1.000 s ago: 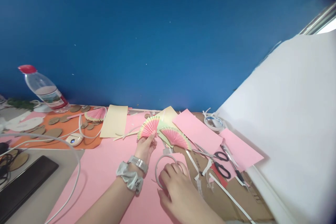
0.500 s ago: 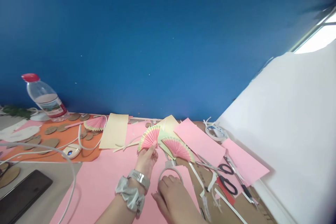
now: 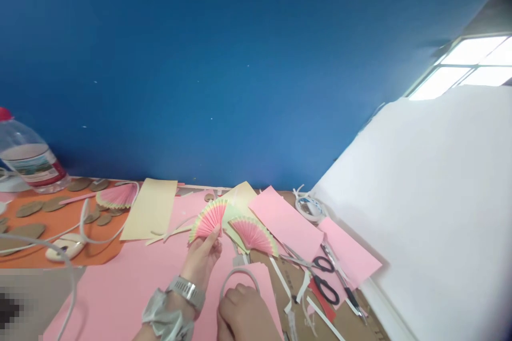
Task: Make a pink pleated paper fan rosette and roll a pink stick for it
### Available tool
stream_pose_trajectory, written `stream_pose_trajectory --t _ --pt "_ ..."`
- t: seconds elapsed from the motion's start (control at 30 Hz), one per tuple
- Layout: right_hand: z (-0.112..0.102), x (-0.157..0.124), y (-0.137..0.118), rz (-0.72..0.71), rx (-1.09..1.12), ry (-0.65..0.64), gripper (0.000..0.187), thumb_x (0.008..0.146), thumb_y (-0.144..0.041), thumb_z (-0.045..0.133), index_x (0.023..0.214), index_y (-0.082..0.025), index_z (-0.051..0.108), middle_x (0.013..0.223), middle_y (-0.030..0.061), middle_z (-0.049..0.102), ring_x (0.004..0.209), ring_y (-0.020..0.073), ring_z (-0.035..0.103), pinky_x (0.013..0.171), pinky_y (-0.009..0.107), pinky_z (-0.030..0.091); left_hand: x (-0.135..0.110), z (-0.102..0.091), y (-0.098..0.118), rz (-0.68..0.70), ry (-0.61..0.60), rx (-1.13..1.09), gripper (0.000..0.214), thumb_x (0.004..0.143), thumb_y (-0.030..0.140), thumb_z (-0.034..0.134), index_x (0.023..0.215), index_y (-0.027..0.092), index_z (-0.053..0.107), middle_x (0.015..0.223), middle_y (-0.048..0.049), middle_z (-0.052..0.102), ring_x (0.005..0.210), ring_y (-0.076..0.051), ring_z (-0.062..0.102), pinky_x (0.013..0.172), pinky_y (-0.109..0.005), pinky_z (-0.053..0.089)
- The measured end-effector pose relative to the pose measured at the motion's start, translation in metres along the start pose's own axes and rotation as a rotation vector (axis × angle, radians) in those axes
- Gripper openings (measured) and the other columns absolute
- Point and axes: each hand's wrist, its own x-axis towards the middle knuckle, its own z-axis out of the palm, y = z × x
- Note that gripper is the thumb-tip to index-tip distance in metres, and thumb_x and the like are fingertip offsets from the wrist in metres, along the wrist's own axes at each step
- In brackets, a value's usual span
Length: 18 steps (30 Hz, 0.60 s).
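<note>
Currently left hand [image 3: 202, 258] pinches pleated fan [image 3: 208, 218]; right hand [image 3: 244, 314] curled, holding white strip loop [image 3: 239, 273]. Second fan [image 3: 253, 234], seemingly finished, just beyond right hand; pink sheets [image 3: 284, 221] past it unfolded.

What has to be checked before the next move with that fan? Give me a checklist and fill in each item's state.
1. Left hand grip on the pleated fan: fingertips pinch its narrow end and the fan is spread open. Ok.
2. Right hand at the white loop: fingers lie against it, but whether they pinch it: cannot tell.
3. Second fan: lies flat just right of the held one. Whether they touch or lie apart: cannot tell.
4. Scissors: lie right of both hands, touched by neither. Ok.
5. Right hand fully in view: cut off by the bottom edge. Not ok.
</note>
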Motion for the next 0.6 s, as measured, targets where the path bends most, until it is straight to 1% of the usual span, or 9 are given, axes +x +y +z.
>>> stream_pose_trajectory --t 0.1,0.17,0.27,0.33,0.4,0.5,0.57,0.6 --pt "0.006 0.000 0.001 -0.005 0.000 0.018 0.008 0.071 -0.025 0.062 0.068 -0.018 0.063 0.064 0.0033 0.064 0.060 0.0174 0.052 0.055 0.029 0.031 0.000 -0.001 0.000 0.005 -0.003 -0.011 0.009 0.087 0.020 0.057 0.085 0.011 0.060 0.075 0.0015 0.061 0.058 -0.008 0.058 0.053 -0.023 0.051" --pt "0.009 0.000 0.001 0.004 0.007 0.042 0.014 0.070 -0.032 0.064 0.067 -0.018 0.062 0.062 0.0028 0.064 0.059 0.0174 0.052 0.055 0.029 0.032 -0.002 -0.001 0.001 0.000 -0.006 -0.008 0.011 0.083 0.018 0.062 0.075 0.010 0.060 0.063 0.0044 0.058 0.054 -0.007 0.056 0.052 -0.021 0.050" --pt "0.011 0.000 -0.001 0.023 0.035 0.098 0.026 0.069 -0.044 0.065 0.065 -0.019 0.061 0.061 0.0020 0.064 0.058 0.0175 0.053 0.056 0.029 0.032 -0.005 0.000 0.003 -0.001 -0.007 0.003 0.021 0.069 0.021 0.077 0.063 0.010 0.059 0.053 0.0046 0.056 0.052 -0.007 0.055 0.052 -0.017 0.049" --pt "0.010 -0.001 -0.002 0.034 0.061 0.143 0.025 0.071 -0.043 0.063 0.065 -0.019 0.059 0.061 0.0021 0.064 0.058 0.0174 0.053 0.056 0.029 0.033 -0.007 0.001 0.004 0.000 -0.012 0.017 0.025 0.063 0.024 0.080 0.061 0.010 0.059 0.051 0.0047 0.055 0.050 -0.006 0.054 0.051 -0.016 0.048" --pt "0.007 -0.002 -0.002 0.038 0.092 0.188 0.019 0.074 -0.034 0.059 0.065 -0.018 0.056 0.061 0.0026 0.063 0.058 0.0175 0.054 0.056 0.029 0.032 -0.008 0.002 0.004 0.003 -0.023 0.040 0.025 0.069 0.025 0.076 0.061 0.011 0.057 0.052 0.0056 0.054 0.049 -0.006 0.054 0.050 -0.017 0.048" --pt "-0.001 -0.004 -0.003 0.045 0.162 0.241 0.013 0.078 -0.024 0.050 0.066 -0.019 0.051 0.062 0.0025 0.060 0.059 0.0173 0.053 0.057 0.028 0.032 -0.008 0.003 0.004 0.000 -0.042 0.091 0.022 0.084 0.024 0.061 0.067 0.012 0.057 0.058 0.0057 0.055 0.051 -0.007 0.054 0.050 -0.020 0.048" --pt "-0.010 -0.006 -0.004 0.073 0.234 0.269 0.014 0.082 -0.020 0.043 0.068 -0.019 0.047 0.064 0.0015 0.058 0.060 0.0160 0.052 0.058 0.027 0.034 -0.009 0.005 0.004 -0.001 -0.044 0.126 0.016 0.088 0.025 0.056 0.081 0.011 0.059 0.069 0.0029 0.059 0.054 -0.008 0.056 0.052 -0.022 0.049" --pt "-0.015 -0.008 -0.004 0.095 0.275 0.280 0.016 0.085 -0.020 0.040 0.069 -0.019 0.044 0.065 0.0012 0.057 0.061 0.0155 0.052 0.058 0.027 0.035 -0.010 0.006 0.004 -0.001 -0.035 0.144 0.016 0.089 0.027 0.055 0.089 0.012 0.060 0.078 0.0004 0.062 0.060 -0.009 0.058 0.055 -0.024 0.051"
